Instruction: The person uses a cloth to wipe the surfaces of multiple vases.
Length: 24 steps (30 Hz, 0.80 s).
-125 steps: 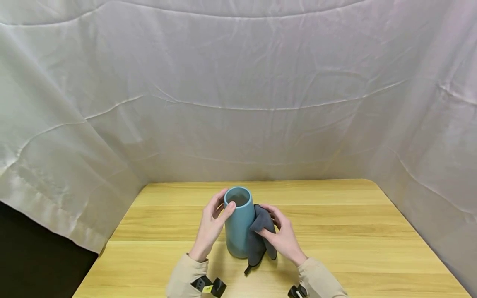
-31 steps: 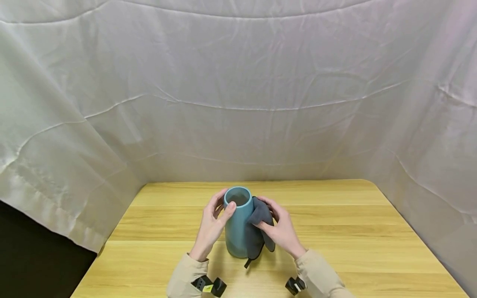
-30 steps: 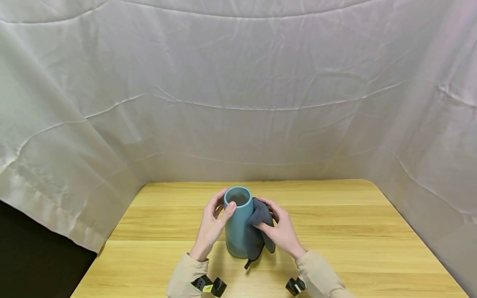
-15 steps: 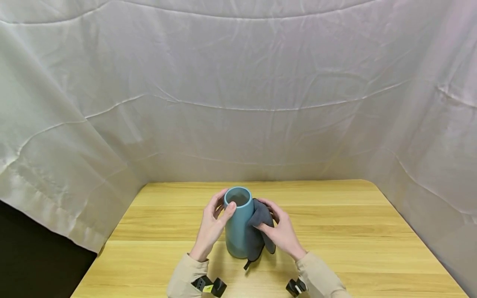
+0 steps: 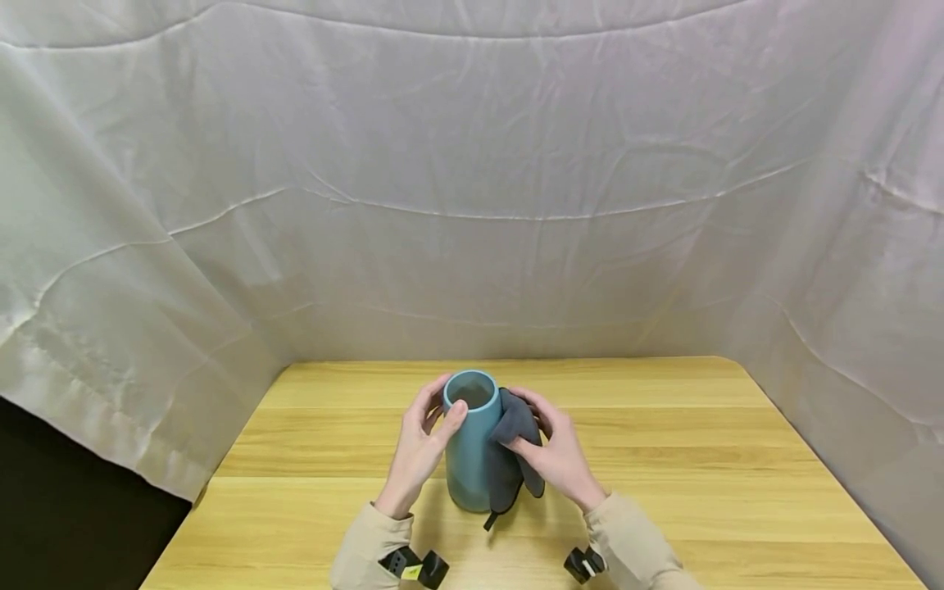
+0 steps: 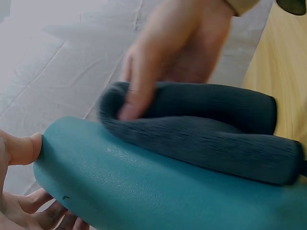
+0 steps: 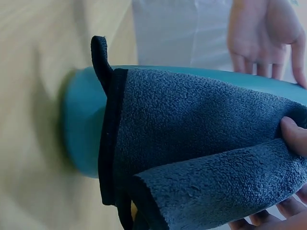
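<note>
A teal vase [image 5: 466, 459], tall with a round mouth, stands upright on the wooden table. My left hand [image 5: 419, 447] grips it near the rim, thumb at the front and fingers round the far left side. On the vase's right side lies a folded dark grey cloth [image 5: 509, 467] with black edging and a small hanging loop. My right hand [image 5: 555, 455] pinches this cloth between thumb and fingers and holds it against the vase wall. In the left wrist view a small dark mark [image 6: 65, 197] shows on the vase near my left fingers.
The light wooden table [image 5: 701, 475] runs back to a pale grey curtain [image 5: 516, 270] that hangs behind and along both sides. A black area [image 5: 74, 508] lies beyond the table's left edge. Small black cameras are strapped at both wrists.
Compared with the oldest frame, the cloth and right hand are slightly higher and closer to the vase. Within the last second they shift down slightly, then up again. Left hand and vase stay put.
</note>
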{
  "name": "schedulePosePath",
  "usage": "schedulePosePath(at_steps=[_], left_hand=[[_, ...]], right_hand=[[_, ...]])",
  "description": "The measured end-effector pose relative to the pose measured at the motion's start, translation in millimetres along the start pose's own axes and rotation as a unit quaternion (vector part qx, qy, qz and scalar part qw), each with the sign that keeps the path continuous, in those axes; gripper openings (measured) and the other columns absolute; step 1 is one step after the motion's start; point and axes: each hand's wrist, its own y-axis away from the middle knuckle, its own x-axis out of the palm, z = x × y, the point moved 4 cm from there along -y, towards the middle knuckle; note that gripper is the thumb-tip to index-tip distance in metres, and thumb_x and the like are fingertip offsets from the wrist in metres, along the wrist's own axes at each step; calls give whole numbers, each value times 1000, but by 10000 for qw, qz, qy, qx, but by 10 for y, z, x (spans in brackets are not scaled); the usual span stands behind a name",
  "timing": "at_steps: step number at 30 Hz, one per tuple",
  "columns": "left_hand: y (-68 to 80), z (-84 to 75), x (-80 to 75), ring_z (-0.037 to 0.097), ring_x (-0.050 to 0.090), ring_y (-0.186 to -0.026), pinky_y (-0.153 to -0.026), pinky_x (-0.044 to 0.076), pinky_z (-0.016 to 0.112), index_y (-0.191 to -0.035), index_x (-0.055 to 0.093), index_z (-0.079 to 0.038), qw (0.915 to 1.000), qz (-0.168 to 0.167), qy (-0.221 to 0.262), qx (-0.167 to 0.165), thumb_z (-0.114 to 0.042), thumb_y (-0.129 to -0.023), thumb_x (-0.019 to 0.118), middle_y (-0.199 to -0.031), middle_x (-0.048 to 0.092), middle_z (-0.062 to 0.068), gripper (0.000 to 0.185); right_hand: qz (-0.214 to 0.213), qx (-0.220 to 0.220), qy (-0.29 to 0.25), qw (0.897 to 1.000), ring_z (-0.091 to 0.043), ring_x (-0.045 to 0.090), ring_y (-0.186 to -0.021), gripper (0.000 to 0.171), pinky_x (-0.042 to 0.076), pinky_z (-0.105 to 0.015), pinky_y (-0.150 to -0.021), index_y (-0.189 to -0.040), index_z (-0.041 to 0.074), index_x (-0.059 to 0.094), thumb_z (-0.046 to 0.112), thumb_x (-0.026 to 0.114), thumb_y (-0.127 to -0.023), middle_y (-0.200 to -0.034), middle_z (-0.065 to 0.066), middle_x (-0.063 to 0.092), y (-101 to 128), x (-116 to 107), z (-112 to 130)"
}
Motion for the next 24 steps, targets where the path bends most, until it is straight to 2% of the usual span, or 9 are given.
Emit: schedulePosePath(at_steps=[6, 12, 19, 24], left_hand=[[-8, 1, 6, 34, 52, -134, -120, 34, 51, -144, 51, -6, 10000, 29, -20, 56, -12, -96, 66, -143, 56, 16, 50], [-8, 8, 5, 34, 52, -134, -121, 33, 52, -144, 51, -6, 10000, 22, -1, 44, -12, -97, 66, -143, 56, 17, 50], [-4, 13, 3, 33, 52, -134, -121, 34, 52, -143, 52, -8, 10000, -9, 19, 1, -13, -96, 67, -141, 57, 17, 49], [-11, 14, 4, 34, 53, -134, -120, 34, 52, -143, 52, -7, 10000, -17, 33, 35, -12, -96, 67, -141, 57, 17, 49]], right_hand=[[85, 367, 248, 9990, -25, 66, -112, 58, 55, -36, -98, -138, 13, 59, 12, 81, -84, -132, -11, 66, 146, 42, -194], [50, 451, 117, 9989, -27, 64, -118, 60, 54, -35, -99, -139, 15, 59, 13, 81, -83, -136, -9, 65, 143, 47, -173], [-104, -105, -159, 9998, -7, 63, -112, 59, 54, -27, -94, -140, 11, 57, 5, 78, -85, -136, -15, 64, -2, 8, 48], [-107, -327, -253, 9991, -2, 62, -111, 59, 54, -25, -94, -140, 13, 57, 4, 77, -86, -136, -14, 64, -71, -1, 143]])
